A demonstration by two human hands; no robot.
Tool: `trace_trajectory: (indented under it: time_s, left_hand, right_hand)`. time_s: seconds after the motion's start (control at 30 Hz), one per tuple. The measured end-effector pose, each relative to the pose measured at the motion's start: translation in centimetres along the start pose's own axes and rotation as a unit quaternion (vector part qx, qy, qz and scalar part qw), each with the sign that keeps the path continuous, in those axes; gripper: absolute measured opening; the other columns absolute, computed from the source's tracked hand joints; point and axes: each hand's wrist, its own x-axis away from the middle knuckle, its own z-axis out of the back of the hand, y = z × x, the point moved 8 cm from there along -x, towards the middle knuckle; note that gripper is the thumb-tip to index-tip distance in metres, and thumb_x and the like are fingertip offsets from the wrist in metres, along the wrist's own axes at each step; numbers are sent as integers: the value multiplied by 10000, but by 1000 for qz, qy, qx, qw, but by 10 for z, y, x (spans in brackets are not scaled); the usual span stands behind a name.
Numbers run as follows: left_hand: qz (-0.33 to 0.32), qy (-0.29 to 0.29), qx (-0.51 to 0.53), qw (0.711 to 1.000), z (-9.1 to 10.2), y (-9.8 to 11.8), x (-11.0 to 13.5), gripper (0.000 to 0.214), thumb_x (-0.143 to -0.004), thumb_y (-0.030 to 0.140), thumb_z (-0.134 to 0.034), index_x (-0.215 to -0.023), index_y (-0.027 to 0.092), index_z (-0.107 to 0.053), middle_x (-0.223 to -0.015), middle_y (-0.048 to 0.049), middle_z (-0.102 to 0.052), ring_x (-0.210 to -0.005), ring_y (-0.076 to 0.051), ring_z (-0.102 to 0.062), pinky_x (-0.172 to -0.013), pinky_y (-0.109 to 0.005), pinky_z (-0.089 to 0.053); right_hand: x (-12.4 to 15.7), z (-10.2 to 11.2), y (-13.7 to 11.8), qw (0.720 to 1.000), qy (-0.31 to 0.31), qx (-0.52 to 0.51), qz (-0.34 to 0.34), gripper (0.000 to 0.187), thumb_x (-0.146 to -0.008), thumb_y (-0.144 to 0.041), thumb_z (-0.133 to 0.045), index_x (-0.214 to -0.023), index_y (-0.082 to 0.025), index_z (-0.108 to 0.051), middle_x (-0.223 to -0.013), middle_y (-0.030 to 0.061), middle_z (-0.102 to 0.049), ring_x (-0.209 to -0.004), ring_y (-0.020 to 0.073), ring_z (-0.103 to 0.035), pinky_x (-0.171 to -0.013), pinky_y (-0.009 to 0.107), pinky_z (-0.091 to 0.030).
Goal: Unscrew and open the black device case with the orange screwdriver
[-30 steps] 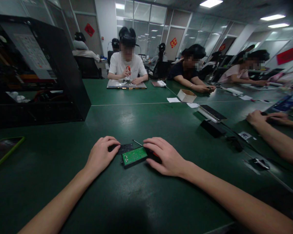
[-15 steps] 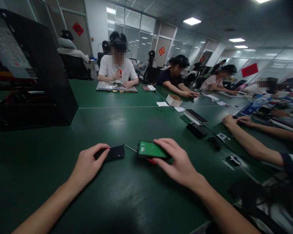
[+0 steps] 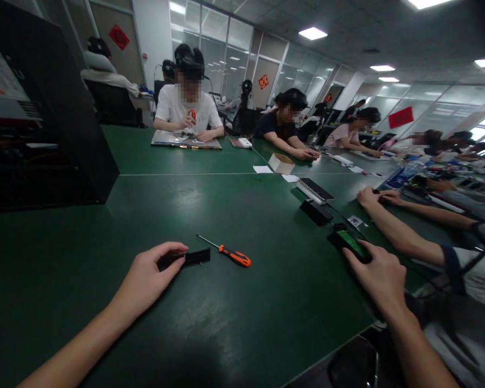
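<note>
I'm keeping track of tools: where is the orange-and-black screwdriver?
In the head view, the screwdriver lies on the green tabletop, just right of the black piece in the left hand and well left of the right hand.

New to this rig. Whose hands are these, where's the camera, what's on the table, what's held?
No robot here: these are a person's own bare hands. Every picture comes from one camera worn on that person's head, looking forward and down. The left hand pinches a flat black piece, apparently plastic. The right hand grips a black-cased green circuit board. Between the hands, an orange-and-black-handled screwdriver lies on the dark green tabletop. Across sits a person in a white top.
</note>
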Motion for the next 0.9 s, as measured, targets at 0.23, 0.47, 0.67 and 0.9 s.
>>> trace_trajectory:
  time_s: [0.23, 0.47, 0.67, 0.9]
  left_hand:
    - [-32, -29, -58, 997, -6, 8, 3, 268, -872, 421, -603, -956, 233, -774, -926, -54, -798, -830, -272, -743, -765, -362, -589]
    - [-24, -38, -37, 998, -9, 10, 7, 205, -883, 377, -622, -927, 220, -746, -883, -32, -781, -805, -242, -731, -717, -328, -544]
    - [-49, -37, -12, 998, -13, 11, 10, 108, -882, 292, -651, -891, 221, -733, -837, -1, -769, -781, -211, -723, -756, -317, -534]
    - [-180, 18, 1, 984, -9, 28, 20, 104, -913, 162, -637, -913, 216, -726, -886, -10, -760, -839, -184, -713, -809, -307, -529]
  right_hand:
    - [5, 42, -51, 989, 110, -73, 73, 482, -959, -512, -485, -1179, -128, -679, -1192, 209, -660, -1096, 399, -612, -912, 567, -493]
    - [24, 81, -213, 881, -71, -385, 265, 235, -987, -340, -568, -1167, -216, -655, -1223, 125, -671, -1129, 269, -653, -983, 447, -530]
    - [52, 95, -357, 734, -280, -451, 423, 261, -1020, -320, -535, -1215, -193, -654, -1252, 111, -689, -1157, 222, -646, -1015, 387, -512]
    - [85, 85, -395, 671, -389, -448, 445, 317, -1082, -271, -387, -1195, -193, -672, -1130, 60, -740, -1018, 186, -682, -917, 321, -505]
